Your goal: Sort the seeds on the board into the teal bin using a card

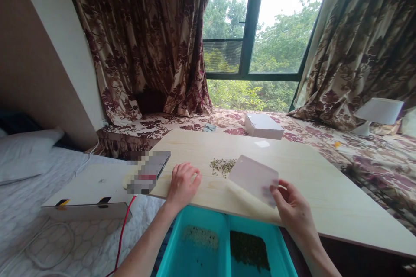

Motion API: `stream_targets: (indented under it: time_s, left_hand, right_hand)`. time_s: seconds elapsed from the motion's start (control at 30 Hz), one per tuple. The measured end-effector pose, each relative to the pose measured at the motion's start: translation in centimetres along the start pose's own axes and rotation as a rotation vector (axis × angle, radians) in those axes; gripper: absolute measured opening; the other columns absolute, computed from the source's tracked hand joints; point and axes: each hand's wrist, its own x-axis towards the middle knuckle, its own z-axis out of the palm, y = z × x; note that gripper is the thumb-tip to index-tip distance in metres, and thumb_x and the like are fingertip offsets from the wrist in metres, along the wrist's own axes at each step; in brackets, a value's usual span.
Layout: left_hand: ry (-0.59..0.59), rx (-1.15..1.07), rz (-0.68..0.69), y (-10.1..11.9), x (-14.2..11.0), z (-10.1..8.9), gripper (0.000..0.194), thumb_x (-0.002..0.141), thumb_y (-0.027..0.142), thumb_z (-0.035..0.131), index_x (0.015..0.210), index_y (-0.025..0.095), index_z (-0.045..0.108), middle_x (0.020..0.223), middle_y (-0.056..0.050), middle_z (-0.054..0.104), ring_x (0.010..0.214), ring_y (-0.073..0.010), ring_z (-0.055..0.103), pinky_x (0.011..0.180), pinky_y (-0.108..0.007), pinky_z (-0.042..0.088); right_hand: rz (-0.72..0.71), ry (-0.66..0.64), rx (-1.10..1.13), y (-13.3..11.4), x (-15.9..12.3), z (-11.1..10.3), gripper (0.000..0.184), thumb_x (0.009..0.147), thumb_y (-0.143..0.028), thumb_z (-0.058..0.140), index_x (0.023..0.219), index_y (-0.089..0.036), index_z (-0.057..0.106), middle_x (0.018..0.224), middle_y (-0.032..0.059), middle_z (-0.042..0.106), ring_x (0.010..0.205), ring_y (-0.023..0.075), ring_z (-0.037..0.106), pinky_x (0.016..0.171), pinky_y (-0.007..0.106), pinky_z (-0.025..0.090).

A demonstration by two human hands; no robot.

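My right hand [290, 201] pinches a thin translucent plastic sheet [253, 177] by its right corner. The sheet tilts over the pale wooden board [302, 173], its left edge beside a small heap of greenish-brown seeds or beans [222, 166]. Resting on the board left of the heap, my left hand [184, 184] has loosely bent fingers and holds nothing visible. Below the board's near edge stands a turquoise two-part bin [169, 246]. A thin scatter of pale grains [201, 238] lies in its left compartment, and a dark mass of grains [249, 249] in the right one.
At the board's left edge lies a partly blurred dark flat device [156, 169]; a red cable [121, 229] runs down nearby. A white box [94, 186] sits on the bed. Beyond the board are another white box [264, 125], a paper piece [261, 143] and a lamp [378, 112].
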Motion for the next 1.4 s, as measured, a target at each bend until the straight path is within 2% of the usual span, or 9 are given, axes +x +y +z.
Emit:
stream_targets:
  time_s: [0.13, 0.33, 0.57, 0.8, 0.93, 1.1, 1.4]
  left_hand:
    - [0.014, 0.002, 0.009, -0.1, 0.0, 0.1, 0.016, 0.086, 0.029, 0.048, 0.080, 0.024, 0.062, 0.087, -0.002, 0.067, 0.108, -0.0240, 0.053, 0.099, -0.044, 0.035]
    - [0.016, 0.007, 0.009, -0.1, -0.1, 0.2, 0.015, 0.086, 0.030, 0.049, 0.081, 0.024, 0.062, 0.087, -0.002, 0.067, 0.108, -0.0243, 0.053, 0.099, -0.045, 0.034]
    - [0.027, 0.000, 0.013, -0.1, 0.0, 0.2, 0.015, 0.086, 0.029, 0.049, 0.080, 0.023, 0.062, 0.087, -0.002, 0.067, 0.108, -0.0243, 0.053, 0.099, -0.045, 0.034]
    - [0.024, 0.001, 0.005, -0.1, 0.0, 0.2, 0.014, 0.086, 0.029, 0.050, 0.081, 0.023, 0.062, 0.089, -0.003, 0.067, 0.108, -0.0245, 0.053, 0.099, -0.045, 0.034]
    - [0.012, -0.002, 0.002, 0.0, 0.0, 0.2, 0.015, 0.086, 0.029, 0.050, 0.081, 0.023, 0.062, 0.089, -0.003, 0.067, 0.109, -0.0245, 0.052, 0.100, -0.045, 0.033]
    - [0.024, -0.006, 0.001, -0.1, 0.0, 0.3, 0.015, 0.086, 0.030, 0.050, 0.081, 0.023, 0.062, 0.087, -0.003, 0.067, 0.108, -0.0246, 0.053, 0.098, -0.045, 0.034]
    - [0.021, -0.002, -0.003, 0.1, 0.0, 0.2, 0.014, 0.086, 0.029, 0.050, 0.081, 0.023, 0.062, 0.089, -0.002, 0.067, 0.109, -0.0242, 0.052, 0.100, -0.045, 0.033]
  right_hand:
    - [-0.001, 0.003, -0.025, 0.5, 1.1, 0.6, 0.035, 0.064, -0.047, 0.064, 0.085, -0.020, 0.055, 0.064, 0.0055, 0.072, 0.061, 0.0226, 0.069, 0.052, 0.029, 0.052]
    - [-0.005, -0.040, -0.033, 0.4, 0.9, 1.1, 0.032, 0.066, -0.044, 0.063, 0.085, -0.020, 0.056, 0.064, 0.0053, 0.073, 0.060, 0.0221, 0.069, 0.055, 0.030, 0.053]
    - [-0.017, -0.005, -0.038, 0.4, 1.8, 1.5, 0.038, 0.066, -0.047, 0.063, 0.089, -0.018, 0.055, 0.071, 0.0098, 0.074, 0.071, 0.0256, 0.071, 0.052, 0.029, 0.051]
    - [0.001, -0.046, -0.029, 0.3, 1.6, 1.3, 0.037, 0.064, -0.048, 0.064, 0.086, -0.020, 0.055, 0.065, 0.0070, 0.073, 0.061, 0.0227, 0.069, 0.054, 0.030, 0.052]
    - [-0.029, -0.020, -0.036, 0.5, 1.8, 1.5, 0.036, 0.065, -0.046, 0.064, 0.088, -0.019, 0.056, 0.066, 0.0076, 0.073, 0.060, 0.0223, 0.069, 0.053, 0.030, 0.051]
    - [-0.036, -0.060, -0.055, 0.6, 2.0, 1.9, 0.034, 0.067, -0.046, 0.062, 0.086, -0.019, 0.056, 0.067, 0.0071, 0.073, 0.060, 0.0222, 0.069, 0.050, 0.029, 0.050]
    - [0.029, -0.036, -0.059, 0.2, 1.5, 0.7, 0.034, 0.063, -0.044, 0.063, 0.086, -0.020, 0.056, 0.065, 0.0062, 0.073, 0.061, 0.0222, 0.069, 0.052, 0.029, 0.052]
